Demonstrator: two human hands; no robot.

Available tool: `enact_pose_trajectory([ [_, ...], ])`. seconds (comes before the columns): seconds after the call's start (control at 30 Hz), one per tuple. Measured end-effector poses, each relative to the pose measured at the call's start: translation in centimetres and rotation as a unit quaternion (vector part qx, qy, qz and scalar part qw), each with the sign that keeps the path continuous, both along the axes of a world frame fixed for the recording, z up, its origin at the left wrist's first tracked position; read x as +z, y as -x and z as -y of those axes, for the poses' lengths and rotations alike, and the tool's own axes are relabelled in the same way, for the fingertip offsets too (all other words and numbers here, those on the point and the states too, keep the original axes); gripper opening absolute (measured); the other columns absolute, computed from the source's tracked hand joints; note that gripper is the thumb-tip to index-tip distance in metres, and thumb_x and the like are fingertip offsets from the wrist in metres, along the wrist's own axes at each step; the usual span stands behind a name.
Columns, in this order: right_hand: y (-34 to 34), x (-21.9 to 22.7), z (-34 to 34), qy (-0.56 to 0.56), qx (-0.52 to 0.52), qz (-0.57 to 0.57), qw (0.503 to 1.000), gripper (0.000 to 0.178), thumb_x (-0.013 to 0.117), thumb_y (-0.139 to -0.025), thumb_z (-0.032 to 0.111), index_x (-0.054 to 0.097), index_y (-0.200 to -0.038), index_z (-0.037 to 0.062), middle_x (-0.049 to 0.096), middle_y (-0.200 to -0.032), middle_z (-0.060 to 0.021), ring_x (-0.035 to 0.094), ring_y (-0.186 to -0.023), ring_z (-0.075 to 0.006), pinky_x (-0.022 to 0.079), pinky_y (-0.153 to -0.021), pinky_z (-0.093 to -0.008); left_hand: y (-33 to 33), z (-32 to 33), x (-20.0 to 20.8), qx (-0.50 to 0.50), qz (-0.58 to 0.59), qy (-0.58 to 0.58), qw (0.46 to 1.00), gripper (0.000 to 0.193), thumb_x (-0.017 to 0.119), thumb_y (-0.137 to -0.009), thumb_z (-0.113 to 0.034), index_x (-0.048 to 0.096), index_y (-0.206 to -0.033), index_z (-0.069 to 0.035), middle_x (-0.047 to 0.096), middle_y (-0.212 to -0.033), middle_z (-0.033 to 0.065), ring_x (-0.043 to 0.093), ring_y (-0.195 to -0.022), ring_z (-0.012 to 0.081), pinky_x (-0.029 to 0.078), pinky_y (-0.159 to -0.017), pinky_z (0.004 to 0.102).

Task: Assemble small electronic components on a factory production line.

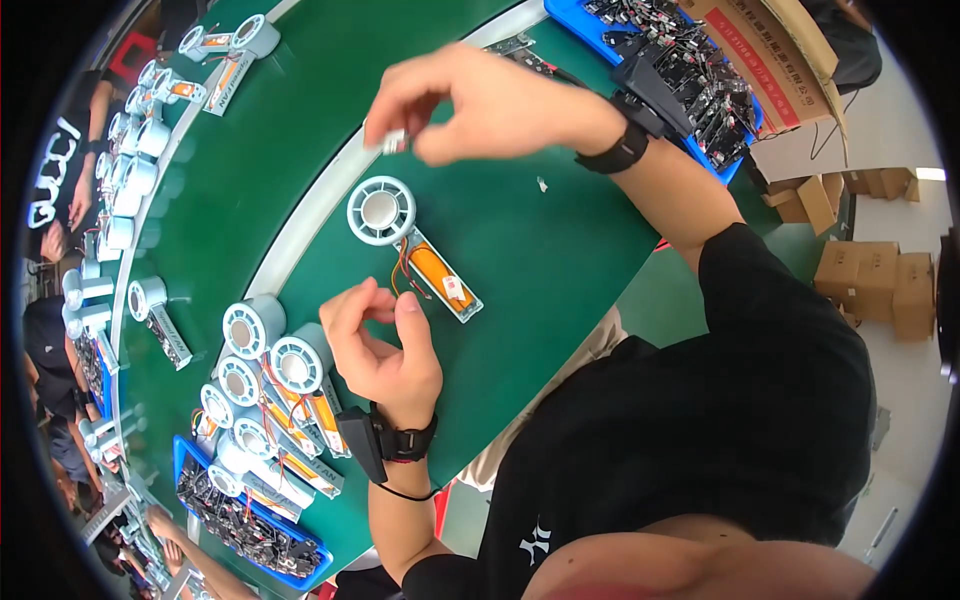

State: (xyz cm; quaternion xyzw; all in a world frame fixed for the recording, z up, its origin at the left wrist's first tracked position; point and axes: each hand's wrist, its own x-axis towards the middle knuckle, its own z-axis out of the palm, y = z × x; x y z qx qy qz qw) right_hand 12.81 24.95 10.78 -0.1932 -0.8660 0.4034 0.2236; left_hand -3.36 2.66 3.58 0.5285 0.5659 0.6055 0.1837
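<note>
A handheld fan (381,211) lies on the green table in front of me, its pale blue ring head pointing away. Its handle is open and shows an orange battery (434,268) with a white label; thin red and black wires (404,262) loop out beside it. My left hand (383,345) hovers just left of the handle, near the wire ends, with curled fingers and the thumb apart; I see nothing in it. Above the fan head, my right hand (455,105) pinches a small whitish part (395,142), perhaps a connector or small board, between thumb and fingers.
Several similar fans (255,365) cluster at left beside a blue tray (310,575) of small black parts. Another blue tray (755,105) stands at upper right near a cardboard box (770,60). A pale rail (300,225) crosses the table; fans and other people are beyond.
</note>
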Motion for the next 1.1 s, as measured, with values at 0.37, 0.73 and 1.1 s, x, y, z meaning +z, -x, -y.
enact_pose_trajectory([
  [0.37,2.5,-0.5,6.8,0.319,0.115,-0.028,0.940,0.029,0.076,-0.080,0.000,0.061,-0.106,0.0031,0.061,-0.094,-0.0029,0.063,-0.084,-0.0106,0.054,-0.070,-0.0274,-0.7,-0.4,0.6,0.009,0.076,0.000,0.997,0.045,0.075,-0.087,-0.002,0.053,-0.126,0.002,0.062,-0.105,0.0122,0.060,-0.088,0.0195,0.050,-0.085,0.0303],
  [0.73,2.2,-2.3,9.8,-0.252,0.088,0.104,0.958,0.019,0.073,-0.083,0.011,0.064,-0.099,0.0069,0.061,-0.092,-0.0033,0.066,-0.073,-0.0200,0.052,-0.052,-0.0313,2.1,0.2,2.3,-0.034,0.348,0.136,0.927,0.033,0.057,-0.096,0.000,0.054,-0.128,0.002,0.063,-0.093,0.0070,0.053,-0.066,0.0096,0.043,-0.060,0.0220],
  [1.1,2.7,-4.1,8.0,-0.212,0.037,-0.059,0.975,0.013,0.076,-0.085,0.012,0.067,-0.094,0.0086,0.058,-0.089,-0.0010,0.062,-0.064,-0.0174,0.050,-0.050,-0.0303,1.4,-0.5,1.6,-0.067,0.417,0.172,0.890,0.039,0.052,-0.099,-0.015,0.053,-0.134,0.003,0.062,-0.098,0.0086,0.055,-0.069,0.0124,0.042,-0.060,0.0240],
])
